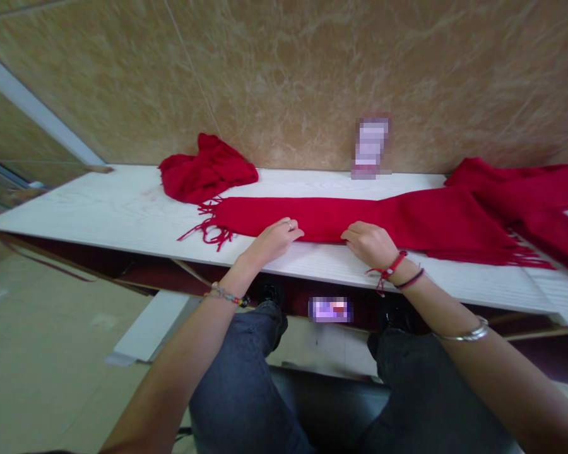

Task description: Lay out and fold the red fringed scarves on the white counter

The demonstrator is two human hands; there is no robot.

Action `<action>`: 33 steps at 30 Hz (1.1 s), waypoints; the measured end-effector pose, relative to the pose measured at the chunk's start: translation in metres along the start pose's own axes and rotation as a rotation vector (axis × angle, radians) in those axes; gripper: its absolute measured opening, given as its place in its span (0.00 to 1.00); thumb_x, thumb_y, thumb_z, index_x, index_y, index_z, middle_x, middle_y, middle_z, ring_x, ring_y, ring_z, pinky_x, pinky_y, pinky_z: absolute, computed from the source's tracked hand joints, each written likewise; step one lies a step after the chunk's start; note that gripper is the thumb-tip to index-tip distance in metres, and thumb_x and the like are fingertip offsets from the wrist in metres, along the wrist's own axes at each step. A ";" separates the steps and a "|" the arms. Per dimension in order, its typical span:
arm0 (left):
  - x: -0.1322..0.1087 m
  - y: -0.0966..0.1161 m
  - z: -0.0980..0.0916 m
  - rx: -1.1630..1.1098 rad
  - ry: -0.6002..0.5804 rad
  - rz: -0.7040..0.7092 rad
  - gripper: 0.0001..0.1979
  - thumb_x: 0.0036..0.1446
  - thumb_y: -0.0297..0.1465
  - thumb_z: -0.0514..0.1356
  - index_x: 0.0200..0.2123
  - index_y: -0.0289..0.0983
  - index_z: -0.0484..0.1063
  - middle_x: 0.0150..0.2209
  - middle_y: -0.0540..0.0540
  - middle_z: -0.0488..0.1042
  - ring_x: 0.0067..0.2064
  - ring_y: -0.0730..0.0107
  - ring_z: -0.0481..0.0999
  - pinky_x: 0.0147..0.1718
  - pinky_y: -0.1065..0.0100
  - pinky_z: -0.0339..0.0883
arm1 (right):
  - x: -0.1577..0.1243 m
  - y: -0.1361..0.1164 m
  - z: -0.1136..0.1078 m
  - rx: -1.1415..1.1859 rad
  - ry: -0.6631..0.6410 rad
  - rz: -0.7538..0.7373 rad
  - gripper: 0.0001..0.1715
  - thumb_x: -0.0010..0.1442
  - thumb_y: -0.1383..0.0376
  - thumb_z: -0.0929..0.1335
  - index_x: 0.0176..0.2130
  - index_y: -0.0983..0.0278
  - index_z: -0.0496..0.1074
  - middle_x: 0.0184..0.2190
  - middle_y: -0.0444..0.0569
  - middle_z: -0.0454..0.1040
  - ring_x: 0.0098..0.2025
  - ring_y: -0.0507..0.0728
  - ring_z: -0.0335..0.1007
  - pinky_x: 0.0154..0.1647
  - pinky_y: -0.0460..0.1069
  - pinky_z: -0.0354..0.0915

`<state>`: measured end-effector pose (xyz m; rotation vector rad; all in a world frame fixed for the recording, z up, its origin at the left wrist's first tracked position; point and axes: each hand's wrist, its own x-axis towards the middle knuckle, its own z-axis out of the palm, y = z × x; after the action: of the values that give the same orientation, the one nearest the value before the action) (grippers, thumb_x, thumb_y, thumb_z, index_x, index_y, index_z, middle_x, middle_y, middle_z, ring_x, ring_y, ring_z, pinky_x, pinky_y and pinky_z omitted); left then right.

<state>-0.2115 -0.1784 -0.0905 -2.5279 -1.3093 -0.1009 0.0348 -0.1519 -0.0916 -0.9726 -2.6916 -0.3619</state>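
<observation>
A red fringed scarf (331,214) lies lengthwise along the white tabletop, folded into a long strip. Its left end has loose fringe, and more fringe hangs at the right where the cloth widens. My left hand (280,238) pinches the near edge of the strip, left of its middle. Farther right, my right hand (368,243) has its fingers curled on that same near edge. The cloth between the two hands lies flat. Fingertips of both hands are partly hidden against the fabric.
A crumpled red cloth (208,169) sits at the back left against the tiled wall (284,82). More red fabric (525,189) spreads over the right end of the white tabletop (123,202). Below the near edge are a dark red shelf, my knees and a white board (156,328).
</observation>
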 end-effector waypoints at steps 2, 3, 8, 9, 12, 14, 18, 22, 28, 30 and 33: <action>-0.001 -0.001 0.001 -0.007 0.010 -0.007 0.16 0.59 0.19 0.48 0.41 0.32 0.75 0.37 0.42 0.71 0.42 0.66 0.68 0.48 0.65 0.64 | 0.000 0.000 0.001 -0.004 0.030 0.014 0.13 0.58 0.73 0.62 0.31 0.68 0.75 0.30 0.53 0.75 0.34 0.56 0.68 0.31 0.48 0.57; -0.001 -0.001 0.001 -0.012 0.012 -0.008 0.16 0.59 0.19 0.48 0.41 0.32 0.75 0.37 0.43 0.71 0.42 0.66 0.68 0.48 0.65 0.65 | -0.001 0.000 0.002 -0.004 0.043 0.013 0.13 0.58 0.73 0.62 0.30 0.68 0.75 0.29 0.53 0.75 0.33 0.56 0.67 0.31 0.48 0.57; -0.001 0.000 -0.001 -0.053 -0.040 -0.012 0.19 0.59 0.19 0.48 0.47 0.36 0.73 0.40 0.43 0.70 0.43 0.66 0.68 0.46 0.66 0.65 | -0.009 0.001 0.008 0.020 0.073 -0.076 0.14 0.60 0.73 0.61 0.32 0.67 0.76 0.30 0.53 0.76 0.33 0.56 0.68 0.33 0.48 0.60; -0.001 0.000 -0.002 -0.056 -0.057 -0.018 0.20 0.59 0.19 0.48 0.48 0.37 0.72 0.41 0.43 0.70 0.43 0.66 0.69 0.46 0.66 0.65 | -0.011 0.002 0.009 0.036 0.076 -0.102 0.14 0.60 0.74 0.61 0.34 0.67 0.76 0.32 0.53 0.76 0.34 0.56 0.69 0.34 0.48 0.62; -0.002 0.000 -0.003 -0.043 -0.113 -0.079 0.21 0.59 0.19 0.47 0.50 0.37 0.70 0.44 0.43 0.69 0.45 0.66 0.69 0.45 0.67 0.65 | -0.016 0.005 0.012 0.095 0.084 -0.141 0.17 0.60 0.75 0.61 0.40 0.67 0.76 0.39 0.53 0.77 0.39 0.56 0.72 0.40 0.49 0.67; -0.003 0.000 -0.005 -0.038 -0.152 -0.145 0.22 0.58 0.18 0.46 0.52 0.37 0.69 0.45 0.43 0.69 0.46 0.66 0.69 0.45 0.68 0.65 | -0.020 0.008 0.015 0.131 0.084 -0.137 0.19 0.59 0.76 0.60 0.44 0.67 0.75 0.43 0.53 0.77 0.43 0.56 0.73 0.43 0.49 0.69; -0.007 0.006 -0.015 -0.046 -0.252 -0.225 0.26 0.56 0.17 0.46 0.56 0.38 0.65 0.47 0.43 0.68 0.47 0.67 0.69 0.46 0.68 0.65 | -0.026 0.013 0.019 0.195 0.064 -0.137 0.22 0.59 0.76 0.59 0.48 0.67 0.74 0.49 0.53 0.74 0.51 0.56 0.70 0.52 0.50 0.68; -0.007 0.023 -0.029 -0.069 -0.356 -0.260 0.29 0.56 0.19 0.48 0.60 0.45 0.60 0.50 0.42 0.65 0.49 0.61 0.69 0.46 0.62 0.65 | -0.025 0.013 0.018 0.251 0.035 -0.147 0.24 0.58 0.77 0.59 0.49 0.68 0.73 0.51 0.54 0.73 0.54 0.56 0.67 0.56 0.51 0.64; 0.009 0.040 -0.028 -0.118 -0.211 -0.121 0.17 0.61 0.24 0.47 0.49 0.35 0.70 0.56 0.40 0.63 0.57 0.59 0.64 0.56 0.57 0.57 | -0.022 0.012 0.015 0.318 0.030 -0.144 0.23 0.58 0.74 0.60 0.49 0.66 0.73 0.51 0.54 0.72 0.55 0.56 0.66 0.57 0.53 0.64; 0.017 0.041 -0.025 -0.145 -0.201 -0.124 0.16 0.63 0.25 0.45 0.46 0.33 0.70 0.51 0.39 0.68 0.53 0.62 0.68 0.52 0.62 0.62 | -0.020 0.011 0.012 0.334 0.019 -0.137 0.21 0.59 0.72 0.60 0.48 0.67 0.74 0.51 0.55 0.73 0.54 0.57 0.67 0.56 0.53 0.64; 0.027 0.044 -0.021 -0.144 -0.160 -0.268 0.18 0.65 0.30 0.43 0.48 0.32 0.69 0.46 0.39 0.71 0.47 0.61 0.72 0.45 0.62 0.67 | -0.015 0.008 0.008 0.348 -0.021 -0.105 0.20 0.60 0.71 0.60 0.46 0.67 0.75 0.49 0.55 0.74 0.53 0.58 0.69 0.55 0.54 0.65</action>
<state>-0.1590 -0.1875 -0.0746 -2.5051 -1.7595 -0.0509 0.0502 -0.1522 -0.1029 -0.7385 -2.7037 0.0981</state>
